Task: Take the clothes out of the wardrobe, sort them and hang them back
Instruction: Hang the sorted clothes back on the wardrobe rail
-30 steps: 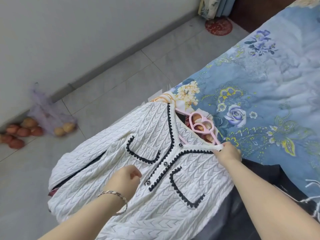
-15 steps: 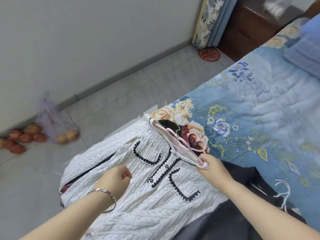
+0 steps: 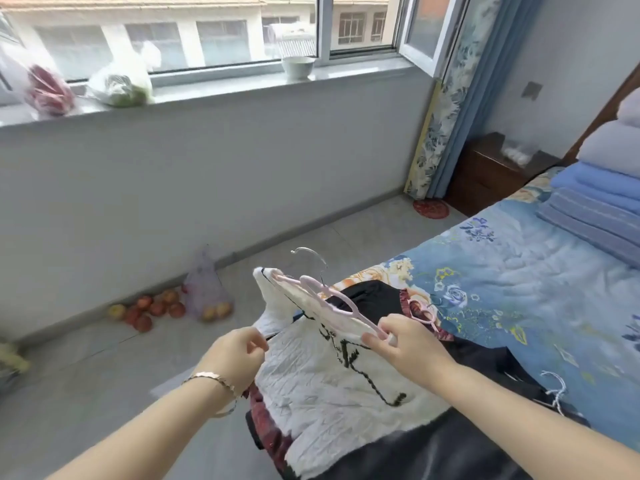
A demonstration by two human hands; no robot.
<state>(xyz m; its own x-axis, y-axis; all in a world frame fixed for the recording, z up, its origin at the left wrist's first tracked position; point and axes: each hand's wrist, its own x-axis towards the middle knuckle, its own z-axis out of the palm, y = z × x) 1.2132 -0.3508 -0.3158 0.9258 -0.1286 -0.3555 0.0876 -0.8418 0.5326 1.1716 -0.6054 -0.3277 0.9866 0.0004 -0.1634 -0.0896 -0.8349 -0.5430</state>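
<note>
Right hand point(image 3: 405, 344) pinches the pink hanger point(image 3: 332, 301); left hand point(image 3: 239, 351) grips the white cardigan point(image 3: 311, 375).

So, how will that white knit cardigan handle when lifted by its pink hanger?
Probably floppy: the white cardigan sags and creases below the pink hanger. Likely light, since the right hand holds the hanger's end up with only a pinch. It may slip off, as the hanger is tilted.

Two hands point(image 3: 239, 351) point(image 3: 405, 344), two pink hangers point(image 3: 341, 304) point(image 3: 420, 311), one white cardigan point(image 3: 311, 375), one bowl point(image 3: 298, 66), two sill bags point(image 3: 50, 91) point(image 3: 119, 86).
</note>
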